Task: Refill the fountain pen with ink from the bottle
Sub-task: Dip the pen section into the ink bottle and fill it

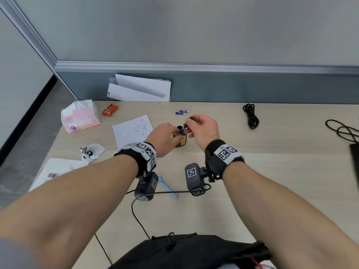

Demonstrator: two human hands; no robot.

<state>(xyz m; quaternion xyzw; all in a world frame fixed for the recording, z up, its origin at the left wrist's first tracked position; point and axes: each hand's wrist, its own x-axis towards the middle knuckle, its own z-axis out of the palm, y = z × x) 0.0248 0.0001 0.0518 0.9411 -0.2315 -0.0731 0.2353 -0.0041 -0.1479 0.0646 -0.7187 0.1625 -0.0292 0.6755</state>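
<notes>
Two bare hands meet near the middle of the pale wooden counter [272, 171]. The left hand [164, 136] grips a small dark ink bottle [183, 141] with a yellow label. Its fingers [173, 139] are curled round the bottle's near side, and the bottle stands upright on the counter. The right hand [204, 129] hangs just above and to the right of the bottle. Its thumb and fingers [192, 121] are clamped on a slim dark pen part [183, 129], which is tilted with its lower end at the bottle's mouth. Whether the tip sits in the ink I cannot tell.

Both wrists wear black bands with square printed markers, and a small dark camera unit hangs under each. A light-blue pen-shaped piece [169, 188] lies on the counter between those units, well apart from the bottle.

A sheet with handwriting [132, 131] lies left of the bottle, partly under the left hand. Farther left are a pink tissue pack [80, 117], two red wrappers [109, 110] and a crumpled scrap [91, 151]. Two small blue batteries [181, 112] lie just beyond the hands. White envelopes [139, 88] lean against the grey partition. A coiled black cable [251, 116] lies to the right. A black bag [194, 251] sits at the near edge.
</notes>
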